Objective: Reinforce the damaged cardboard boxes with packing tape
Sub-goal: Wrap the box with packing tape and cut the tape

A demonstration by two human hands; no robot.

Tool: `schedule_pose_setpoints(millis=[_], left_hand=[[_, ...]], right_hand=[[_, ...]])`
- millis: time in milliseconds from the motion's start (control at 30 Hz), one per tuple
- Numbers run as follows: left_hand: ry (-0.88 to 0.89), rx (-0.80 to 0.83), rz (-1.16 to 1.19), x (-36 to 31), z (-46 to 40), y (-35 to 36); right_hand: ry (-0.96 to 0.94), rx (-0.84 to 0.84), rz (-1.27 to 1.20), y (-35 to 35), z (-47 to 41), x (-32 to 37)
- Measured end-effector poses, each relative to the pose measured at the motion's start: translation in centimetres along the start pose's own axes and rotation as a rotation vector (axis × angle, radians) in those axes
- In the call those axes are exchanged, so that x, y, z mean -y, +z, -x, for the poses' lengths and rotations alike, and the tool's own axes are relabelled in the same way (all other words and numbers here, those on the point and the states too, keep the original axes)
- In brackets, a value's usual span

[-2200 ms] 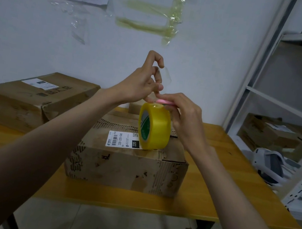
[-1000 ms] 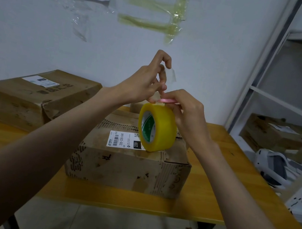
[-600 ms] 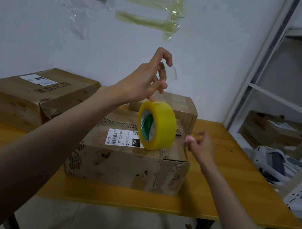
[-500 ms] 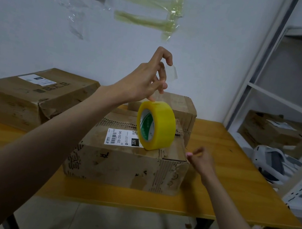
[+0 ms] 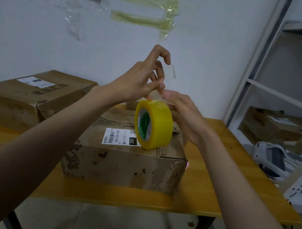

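Observation:
A yellow tape roll (image 5: 153,126) stands on edge on top of a torn, worn cardboard box (image 5: 123,161) with a white barcode label. My left hand (image 5: 141,79) is raised above the roll and pinches the free end of the clear tape strip (image 5: 170,71) between fingertips and thumb. My right hand (image 5: 184,111) is behind the roll's top, fingers stretched out and touching the strip where it leaves the roll. Its thumb is hidden.
A second battered box (image 5: 31,96) lies at the back left of the yellow table (image 5: 213,192). A small box (image 5: 131,104) peeks out behind the roll. A metal shelf on the right holds another box (image 5: 277,127) and a white device (image 5: 270,159).
My right hand let go of the roll, dropped to the box's right side, and has come back up to the roll's top. My left hand kept its pinch on the tape end.

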State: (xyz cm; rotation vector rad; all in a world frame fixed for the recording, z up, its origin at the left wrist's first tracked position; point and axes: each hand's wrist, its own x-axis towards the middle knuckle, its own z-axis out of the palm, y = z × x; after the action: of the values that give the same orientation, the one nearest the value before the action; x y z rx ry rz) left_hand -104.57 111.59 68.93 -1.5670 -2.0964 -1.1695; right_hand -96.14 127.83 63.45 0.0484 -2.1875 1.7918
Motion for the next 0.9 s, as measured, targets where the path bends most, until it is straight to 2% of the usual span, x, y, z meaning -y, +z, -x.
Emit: schedule_pose_setpoints(millis=[67,133,300,433,600,767,900], left_hand=[[0.045,0.0,-0.025,-0.1,0.1,-0.1],[0.089,0.006,-0.061,-0.2,0.1,-0.3],[0.099,0.042,-0.098,-0.2,-0.3,-0.7],[0.117,0.142,-0.169,0.0,-1.5,-1.5],[0.052,0.263,-0.208,-0.6,-3.1,-1.9],[-0.025,0.194,-0.202,-0.3,-2.9,-2.1],[-0.094,0.0,-0.124,0.6,-1.9,-1.9]], right_hand=[[0.073,0.134,0.032,0.6,-0.2,0.7],[0.149,0.181,-0.04,0.9,-0.3,1.0],[0.155,0.154,-0.222,1.3,-0.5,1.5],[0.159,0.072,-0.246,2.1,0.1,1.9],[0.183,0.032,-0.279,2.4,0.6,2.3],[0.178,-0.011,-0.231,2.4,0.6,1.8],[0.178,0.014,-0.25,2.8,0.8,1.6]])
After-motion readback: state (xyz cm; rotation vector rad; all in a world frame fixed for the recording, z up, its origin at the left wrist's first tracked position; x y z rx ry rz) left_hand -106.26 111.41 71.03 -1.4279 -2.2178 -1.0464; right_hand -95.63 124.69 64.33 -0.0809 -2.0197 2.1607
